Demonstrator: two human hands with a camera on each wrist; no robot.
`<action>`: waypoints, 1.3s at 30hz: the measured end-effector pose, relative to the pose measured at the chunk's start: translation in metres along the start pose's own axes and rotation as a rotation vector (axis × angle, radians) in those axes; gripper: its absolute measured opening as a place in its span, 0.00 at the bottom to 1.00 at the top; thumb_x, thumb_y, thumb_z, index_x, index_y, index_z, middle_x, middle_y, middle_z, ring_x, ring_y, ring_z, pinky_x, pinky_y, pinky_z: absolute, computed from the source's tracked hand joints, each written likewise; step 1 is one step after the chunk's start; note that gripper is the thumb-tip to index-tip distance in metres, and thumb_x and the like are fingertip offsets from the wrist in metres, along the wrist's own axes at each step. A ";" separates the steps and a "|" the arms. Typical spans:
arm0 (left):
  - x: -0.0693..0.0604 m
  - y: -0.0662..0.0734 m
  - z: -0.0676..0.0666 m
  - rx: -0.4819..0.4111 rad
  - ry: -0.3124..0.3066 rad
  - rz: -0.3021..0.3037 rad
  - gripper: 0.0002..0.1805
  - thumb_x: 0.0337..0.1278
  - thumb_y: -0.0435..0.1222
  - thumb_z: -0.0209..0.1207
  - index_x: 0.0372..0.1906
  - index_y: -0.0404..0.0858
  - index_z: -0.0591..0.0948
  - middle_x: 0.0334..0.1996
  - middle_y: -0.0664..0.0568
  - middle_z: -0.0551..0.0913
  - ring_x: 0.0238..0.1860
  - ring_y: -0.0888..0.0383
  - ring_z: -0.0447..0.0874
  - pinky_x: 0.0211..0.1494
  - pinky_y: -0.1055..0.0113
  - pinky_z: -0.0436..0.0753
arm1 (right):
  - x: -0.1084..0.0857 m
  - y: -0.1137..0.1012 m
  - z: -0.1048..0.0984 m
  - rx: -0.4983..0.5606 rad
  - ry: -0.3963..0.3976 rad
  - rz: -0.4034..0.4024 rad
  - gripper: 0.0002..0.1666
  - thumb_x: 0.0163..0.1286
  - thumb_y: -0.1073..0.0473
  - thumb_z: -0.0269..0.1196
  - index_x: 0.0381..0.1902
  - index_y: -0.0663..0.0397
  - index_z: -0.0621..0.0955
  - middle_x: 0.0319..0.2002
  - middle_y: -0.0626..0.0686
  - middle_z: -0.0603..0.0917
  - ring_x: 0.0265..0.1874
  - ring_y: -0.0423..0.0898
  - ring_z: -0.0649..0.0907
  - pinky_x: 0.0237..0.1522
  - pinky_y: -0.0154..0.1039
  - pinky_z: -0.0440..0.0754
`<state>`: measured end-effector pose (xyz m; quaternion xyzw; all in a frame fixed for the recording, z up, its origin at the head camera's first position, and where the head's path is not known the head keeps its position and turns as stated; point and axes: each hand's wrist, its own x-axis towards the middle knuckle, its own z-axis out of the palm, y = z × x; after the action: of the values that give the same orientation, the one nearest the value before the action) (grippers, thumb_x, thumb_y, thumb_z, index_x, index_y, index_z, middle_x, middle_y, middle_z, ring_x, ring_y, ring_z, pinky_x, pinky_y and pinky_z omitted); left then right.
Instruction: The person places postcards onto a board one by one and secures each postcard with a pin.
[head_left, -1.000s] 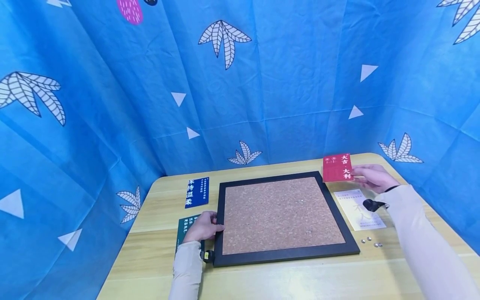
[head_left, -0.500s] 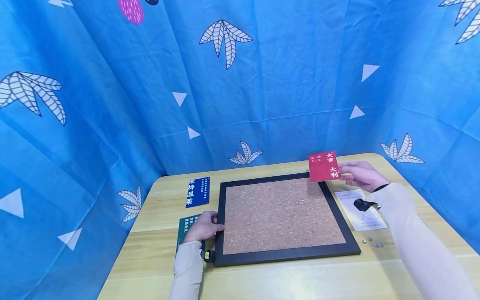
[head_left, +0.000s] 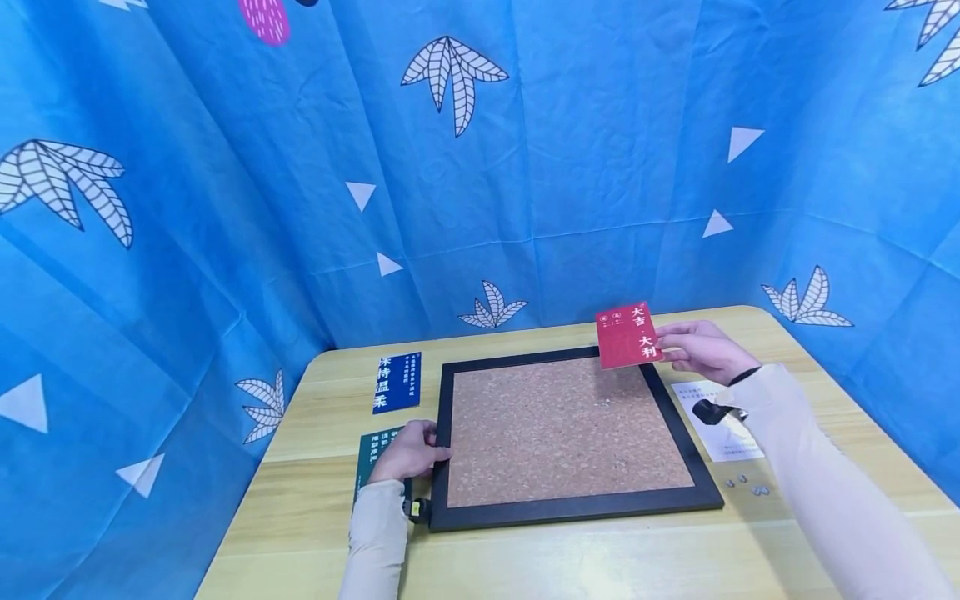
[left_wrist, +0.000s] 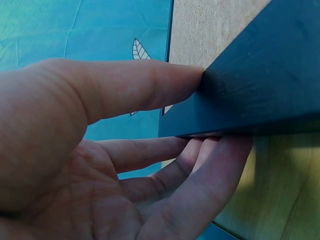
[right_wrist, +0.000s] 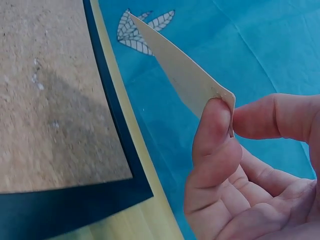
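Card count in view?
4: red card in the right hand; white card right of the board, partly hidden; blue card left of it; green card nearer, partly behind the left hand. Others may be hidden.

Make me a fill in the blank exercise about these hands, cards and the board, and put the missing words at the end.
1. The held card pinched by the right hand has a ____ front with white characters.
2. The left hand grips the frame around the cork board, and that frame's colour is ____.
3. In the head view, the left hand partly covers a ____ card.
4. Small metal pieces lie on the person's ____ side of the frame.

Missing words: red; black; green; right.
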<state>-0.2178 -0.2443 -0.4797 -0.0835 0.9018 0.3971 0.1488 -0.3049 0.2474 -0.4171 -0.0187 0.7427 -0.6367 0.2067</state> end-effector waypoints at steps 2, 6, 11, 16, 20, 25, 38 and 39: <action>0.000 0.000 -0.001 0.000 -0.001 0.003 0.35 0.62 0.34 0.69 0.71 0.27 0.71 0.52 0.40 0.79 0.46 0.50 0.84 0.48 0.54 0.90 | 0.001 -0.001 0.003 0.001 -0.003 -0.009 0.38 0.81 0.59 0.54 0.76 0.77 0.56 0.37 0.38 0.88 0.35 0.33 0.87 0.37 0.27 0.83; 0.000 -0.001 -0.002 0.006 -0.004 0.017 0.35 0.62 0.35 0.69 0.71 0.27 0.70 0.52 0.40 0.79 0.46 0.50 0.84 0.47 0.54 0.91 | 0.005 0.001 0.009 0.007 -0.001 -0.026 0.36 0.81 0.60 0.54 0.75 0.77 0.58 0.37 0.39 0.88 0.34 0.34 0.87 0.37 0.28 0.83; -0.001 -0.002 -0.002 0.013 -0.003 0.023 0.36 0.62 0.35 0.69 0.71 0.26 0.70 0.52 0.40 0.80 0.46 0.50 0.84 0.47 0.53 0.90 | 0.012 0.006 0.017 0.029 -0.019 -0.032 0.33 0.81 0.61 0.54 0.74 0.77 0.60 0.37 0.41 0.88 0.31 0.33 0.85 0.37 0.27 0.83; 0.000 -0.002 -0.001 0.008 -0.003 0.014 0.35 0.62 0.35 0.69 0.71 0.27 0.71 0.52 0.40 0.80 0.45 0.51 0.84 0.48 0.54 0.91 | 0.016 0.007 0.029 0.041 -0.045 -0.041 0.31 0.81 0.64 0.53 0.73 0.78 0.59 0.34 0.41 0.86 0.25 0.30 0.79 0.33 0.26 0.80; -0.001 -0.001 -0.002 0.004 -0.003 0.010 0.35 0.63 0.34 0.69 0.71 0.27 0.70 0.51 0.41 0.79 0.45 0.51 0.84 0.48 0.54 0.91 | 0.017 0.006 0.040 0.034 -0.073 -0.057 0.32 0.80 0.65 0.53 0.73 0.79 0.59 0.31 0.40 0.84 0.24 0.30 0.75 0.32 0.26 0.78; -0.002 0.002 -0.003 0.010 0.001 0.020 0.35 0.63 0.34 0.68 0.71 0.27 0.70 0.51 0.41 0.79 0.47 0.50 0.84 0.48 0.53 0.90 | 0.018 0.006 0.051 0.007 -0.092 -0.073 0.32 0.79 0.64 0.54 0.72 0.79 0.60 0.29 0.40 0.83 0.25 0.31 0.77 0.34 0.27 0.80; -0.002 0.001 -0.002 0.018 0.004 0.025 0.33 0.63 0.34 0.69 0.70 0.27 0.72 0.51 0.41 0.80 0.46 0.50 0.84 0.49 0.52 0.90 | 0.023 0.012 0.076 -0.016 -0.143 -0.070 0.31 0.78 0.65 0.55 0.72 0.77 0.63 0.36 0.44 0.88 0.26 0.34 0.78 0.37 0.30 0.83; -0.002 0.001 -0.002 0.018 0.004 0.024 0.34 0.63 0.34 0.69 0.70 0.27 0.72 0.52 0.40 0.80 0.46 0.50 0.84 0.49 0.52 0.90 | 0.024 0.012 0.078 -0.014 -0.145 -0.068 0.31 0.78 0.65 0.55 0.72 0.77 0.63 0.36 0.44 0.88 0.25 0.34 0.77 0.37 0.30 0.83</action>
<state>-0.2167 -0.2450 -0.4771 -0.0722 0.9066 0.3906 0.1429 -0.2981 0.1697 -0.4435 -0.0916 0.7292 -0.6350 0.2381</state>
